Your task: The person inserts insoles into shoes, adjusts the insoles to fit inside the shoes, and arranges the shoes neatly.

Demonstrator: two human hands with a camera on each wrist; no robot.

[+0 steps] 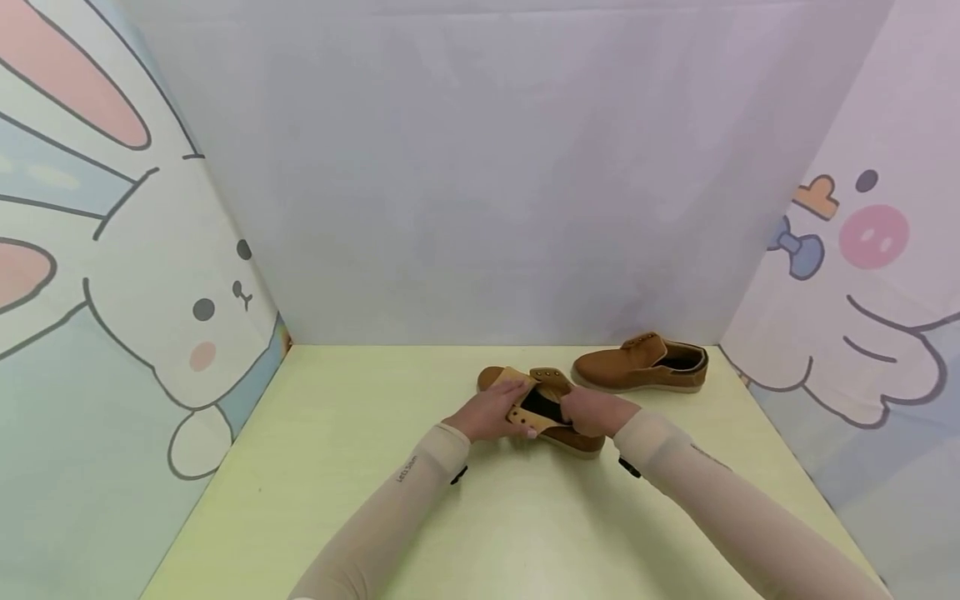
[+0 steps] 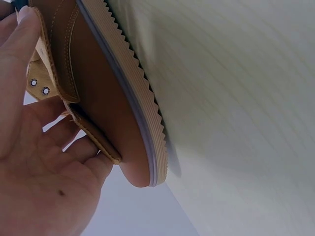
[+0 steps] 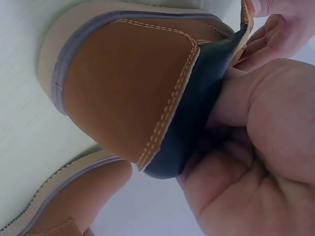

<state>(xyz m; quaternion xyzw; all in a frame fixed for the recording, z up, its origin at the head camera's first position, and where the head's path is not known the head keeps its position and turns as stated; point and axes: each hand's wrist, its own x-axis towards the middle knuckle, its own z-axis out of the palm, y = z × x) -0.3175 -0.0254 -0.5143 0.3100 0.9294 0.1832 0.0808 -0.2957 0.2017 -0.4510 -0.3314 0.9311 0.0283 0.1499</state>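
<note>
A brown lace-up shoe [image 1: 576, 440] stands on the table, toe to the far left, with no lace in its eyelets. Its eyelet flaps are spread apart and a dark lining shows inside. My left hand [image 1: 495, 410] holds the shoe at its front opening, thumb at the near flap [image 2: 54, 64] and fingers by the tongue [image 2: 96, 137]. From the heel side, my right hand [image 1: 597, 410] reaches into the opening. In the right wrist view its fingertips disappear past the dark heel lining [image 3: 197, 113], so I cannot tell whether they grip anything.
Another brown shoe [image 1: 622, 368] stands just behind to the right, toe pointing left. A grey back wall [image 1: 480, 183] and side walls with a cartoon rabbit [image 1: 172, 275] and a white cartoon animal [image 1: 840, 350] enclose the pale table [image 1: 360, 467].
</note>
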